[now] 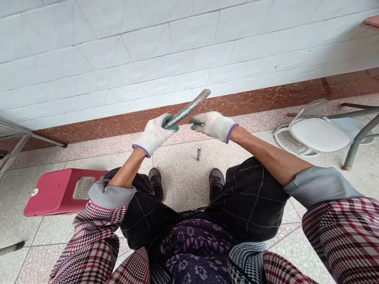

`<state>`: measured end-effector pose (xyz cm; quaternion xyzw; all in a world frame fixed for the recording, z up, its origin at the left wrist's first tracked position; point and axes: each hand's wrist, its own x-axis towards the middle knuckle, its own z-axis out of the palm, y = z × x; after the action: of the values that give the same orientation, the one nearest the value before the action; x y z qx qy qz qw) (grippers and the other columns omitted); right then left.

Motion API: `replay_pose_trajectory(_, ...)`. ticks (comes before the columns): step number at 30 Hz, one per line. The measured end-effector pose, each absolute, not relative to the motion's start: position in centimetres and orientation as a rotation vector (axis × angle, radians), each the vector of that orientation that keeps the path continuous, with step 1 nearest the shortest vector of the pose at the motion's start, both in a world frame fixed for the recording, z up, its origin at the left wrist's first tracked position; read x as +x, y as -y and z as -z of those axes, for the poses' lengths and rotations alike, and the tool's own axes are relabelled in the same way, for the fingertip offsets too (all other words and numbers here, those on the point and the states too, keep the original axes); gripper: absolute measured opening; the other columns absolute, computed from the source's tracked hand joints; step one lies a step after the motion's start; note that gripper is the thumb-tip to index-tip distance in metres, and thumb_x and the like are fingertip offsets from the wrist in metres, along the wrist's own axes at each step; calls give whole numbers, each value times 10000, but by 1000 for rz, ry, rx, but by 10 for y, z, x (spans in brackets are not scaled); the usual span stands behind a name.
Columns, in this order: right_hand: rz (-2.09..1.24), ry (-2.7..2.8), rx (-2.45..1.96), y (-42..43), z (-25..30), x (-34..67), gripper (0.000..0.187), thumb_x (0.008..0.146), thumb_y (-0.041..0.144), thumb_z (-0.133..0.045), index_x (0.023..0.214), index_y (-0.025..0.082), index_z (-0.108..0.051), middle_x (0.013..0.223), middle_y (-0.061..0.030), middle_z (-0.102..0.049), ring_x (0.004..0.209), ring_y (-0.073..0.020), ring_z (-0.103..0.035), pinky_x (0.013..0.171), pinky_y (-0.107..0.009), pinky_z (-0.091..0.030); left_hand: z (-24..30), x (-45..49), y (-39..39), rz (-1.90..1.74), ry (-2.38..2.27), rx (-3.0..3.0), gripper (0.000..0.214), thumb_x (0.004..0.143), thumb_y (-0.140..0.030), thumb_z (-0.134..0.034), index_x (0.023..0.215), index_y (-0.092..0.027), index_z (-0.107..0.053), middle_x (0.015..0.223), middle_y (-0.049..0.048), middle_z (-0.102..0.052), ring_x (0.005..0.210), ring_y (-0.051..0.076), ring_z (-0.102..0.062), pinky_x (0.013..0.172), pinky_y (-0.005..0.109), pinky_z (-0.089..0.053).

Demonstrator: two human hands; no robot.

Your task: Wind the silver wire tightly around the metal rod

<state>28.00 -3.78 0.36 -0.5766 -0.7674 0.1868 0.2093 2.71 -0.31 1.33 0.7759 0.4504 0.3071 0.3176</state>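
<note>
My left hand (156, 132), in a white knitted glove with a green palm and purple cuff, is closed round the lower end of a slim ridged metal rod (189, 108). The rod slants up to the right; its middle is silvery and its far end smooth and browner. Just right of it, my right hand (211, 124), gloved alike and slightly blurred, is apart from the rod with fingers stretched toward it. It holds nothing visible. Below the hands, a small grey cylinder (198, 154) stands upright on the floor, between my feet and the wall.
A red plastic stool (53, 191) is on the floor at left, near a metal frame leg (47, 140). White round-seated items (321, 134) and a chair leg (359, 138) stand at right. A white tiled wall (148, 51) with a brown skirting (112, 124) runs ahead.
</note>
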Motion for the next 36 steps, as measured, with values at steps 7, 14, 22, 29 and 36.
replay_pose_trajectory(7,186,2248,-1662,64,-59,279,363,1043,376,-605,1352,236,-732,1349,-159,-693,1260,-404,-572,968,-512,-467,-24,8,-15,-704,-1247,2447,234,792,-271,-794,1026,-270,-788,786,41,-654,801,276,-635,840,407,-481)
replay_pose_trajectory(14,48,2541,-1736,38,-46,270,255,934,411,-747,1129,256,-803,1026,-134,-745,952,-333,-671,816,-472,-459,-25,14,-5,-612,-1217,2734,250,912,-227,-680,1122,-285,-804,976,87,-729,1025,313,-646,983,434,-457)
replay_pose_trajectory(22,-358,2093,-1874,45,-51,280,207,889,389,-756,1046,257,-778,722,-44,-642,716,-250,-624,657,-408,-440,-34,0,-11,-1448,-1193,1996,495,887,-213,-724,1377,-265,-673,1421,52,-653,1390,331,-464,1197,522,-364)
replay_pose_trajectory(29,-487,1999,-1790,56,-57,270,180,869,391,-773,938,227,-747,722,-31,-625,707,-218,-593,654,-386,-429,10,64,3,-927,-1010,1496,477,746,-21,-772,1213,-96,-702,1192,137,-748,1081,199,-688,949,337,-519)
replay_pose_trajectory(36,-340,1872,-1875,40,-45,293,241,888,386,-743,1041,200,-748,746,-44,-632,697,-218,-577,647,-384,-426,10,70,19,-681,-838,1505,164,903,-72,-607,940,-129,-756,755,44,-708,650,141,-636,710,301,-553)
